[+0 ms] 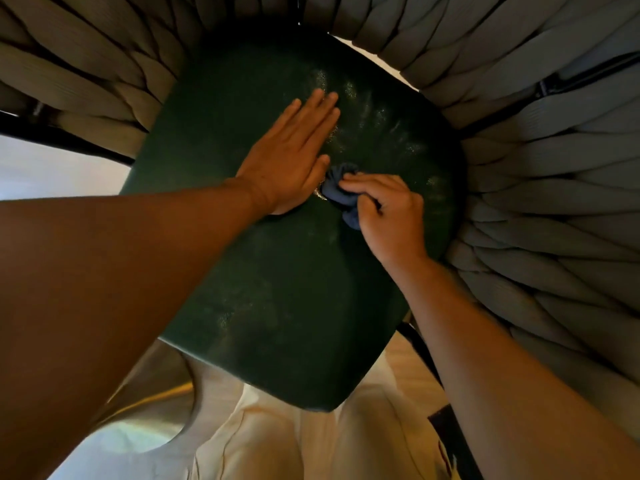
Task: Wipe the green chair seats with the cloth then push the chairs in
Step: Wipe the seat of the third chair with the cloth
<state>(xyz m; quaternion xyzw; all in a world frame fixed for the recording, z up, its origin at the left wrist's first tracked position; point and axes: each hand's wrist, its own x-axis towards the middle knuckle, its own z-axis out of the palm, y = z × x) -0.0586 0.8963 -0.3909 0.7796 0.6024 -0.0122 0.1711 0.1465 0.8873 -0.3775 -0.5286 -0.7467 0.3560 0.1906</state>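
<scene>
Pinching a bunched dark blue cloth (341, 194) in our right hand (388, 216), fingers curled round it, we rub mid-seat on the dark green padded chair seat (284, 289). Our left hand (294, 157) lies flat, fingers straight, just left of the cloth, likely to steady the chair. Thick grey woven cord backrest (536, 140) curves round the far and right sides. Most of the cloth hides under our fingers; other chairs and any table lie out of frame.
</scene>
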